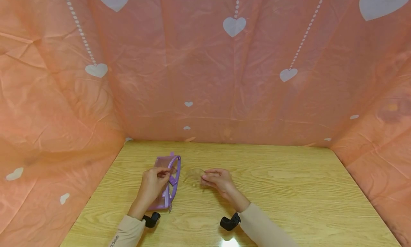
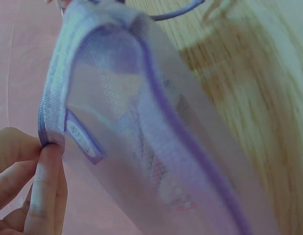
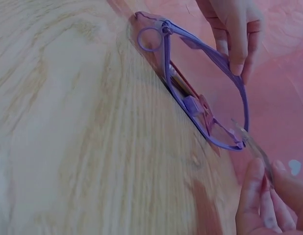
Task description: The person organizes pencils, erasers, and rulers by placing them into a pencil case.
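Note:
A purple see-through mesh pencil case (image 1: 163, 161) rests on the table with its zipped mouth spread wide. My left hand (image 1: 150, 184) pinches the zip edge between thumb and fingers, as the left wrist view shows at the case's rim (image 2: 54, 122). To the right of the case, my right hand (image 1: 221, 182) holds a thin, clear, curved piece that looks like a protractor (image 1: 193, 175). Its narrow edge points toward the open mouth in the right wrist view. Inside the case lie a small purple block (image 3: 193, 105) and a reddish item (image 3: 205, 110); other contents are blurred.
The wood-grain table (image 1: 289, 197) extends far to the right of both hands. Pink cloth (image 1: 224, 79) with white hearts encloses the back and sides. A ring-shaped zip pull (image 3: 150, 39) hangs from one end of the case. Black wrist cameras (image 1: 229, 222) sit on both wrists.

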A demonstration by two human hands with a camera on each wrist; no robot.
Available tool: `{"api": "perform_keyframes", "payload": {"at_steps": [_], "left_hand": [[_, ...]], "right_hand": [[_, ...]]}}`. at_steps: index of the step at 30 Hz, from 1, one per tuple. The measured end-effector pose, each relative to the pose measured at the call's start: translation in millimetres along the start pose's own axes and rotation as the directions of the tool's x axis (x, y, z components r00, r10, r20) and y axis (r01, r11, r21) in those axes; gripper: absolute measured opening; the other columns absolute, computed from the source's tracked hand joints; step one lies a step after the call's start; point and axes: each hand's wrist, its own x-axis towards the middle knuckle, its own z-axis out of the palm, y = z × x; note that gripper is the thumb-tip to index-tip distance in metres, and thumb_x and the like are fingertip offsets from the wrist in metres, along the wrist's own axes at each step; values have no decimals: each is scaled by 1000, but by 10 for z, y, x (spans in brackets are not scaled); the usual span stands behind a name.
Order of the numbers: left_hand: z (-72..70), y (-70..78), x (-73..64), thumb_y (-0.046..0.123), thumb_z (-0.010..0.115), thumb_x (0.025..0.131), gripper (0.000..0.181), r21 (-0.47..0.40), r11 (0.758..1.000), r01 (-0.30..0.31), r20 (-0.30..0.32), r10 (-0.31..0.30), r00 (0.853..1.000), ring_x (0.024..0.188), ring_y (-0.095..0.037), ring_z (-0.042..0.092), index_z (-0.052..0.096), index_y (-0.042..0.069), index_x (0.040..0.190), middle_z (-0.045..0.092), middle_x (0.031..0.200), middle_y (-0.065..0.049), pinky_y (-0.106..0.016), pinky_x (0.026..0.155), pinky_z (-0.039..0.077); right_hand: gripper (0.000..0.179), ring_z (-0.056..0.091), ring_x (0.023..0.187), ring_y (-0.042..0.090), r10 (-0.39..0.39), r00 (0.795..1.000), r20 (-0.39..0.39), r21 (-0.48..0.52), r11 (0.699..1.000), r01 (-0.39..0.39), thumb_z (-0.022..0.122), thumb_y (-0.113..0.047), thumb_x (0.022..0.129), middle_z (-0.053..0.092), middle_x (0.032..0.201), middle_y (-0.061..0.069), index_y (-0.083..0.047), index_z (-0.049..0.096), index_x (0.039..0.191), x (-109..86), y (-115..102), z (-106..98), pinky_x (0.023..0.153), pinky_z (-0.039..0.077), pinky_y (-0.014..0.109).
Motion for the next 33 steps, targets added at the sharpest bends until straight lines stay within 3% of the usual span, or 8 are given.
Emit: {"api": "perform_keyframes", "payload": {"at_steps": [18,33], "left_hand": [[-3,-6,0,-3,75,83,11,8,1000,-30,-23,30,999,71,-18,67,76,-4,94,71,79,-10,-23,60,55],[-17,11,1,-6,75,82,11,14,1000,-17,-27,17,999,71,-19,68,76,-4,93,72,81,-8,-24,61,56]], "right_hand": [[26,72,75,19,-7,1000,-7,47,999,8,60,16,90,73,84,12,25,53,114,109,183,264,80,59,39],[26,71,74,20,-38,999,-33,59,997,40,60,21,87,72,84,16,30,52,110,206,275,528,78,59,38]]}}
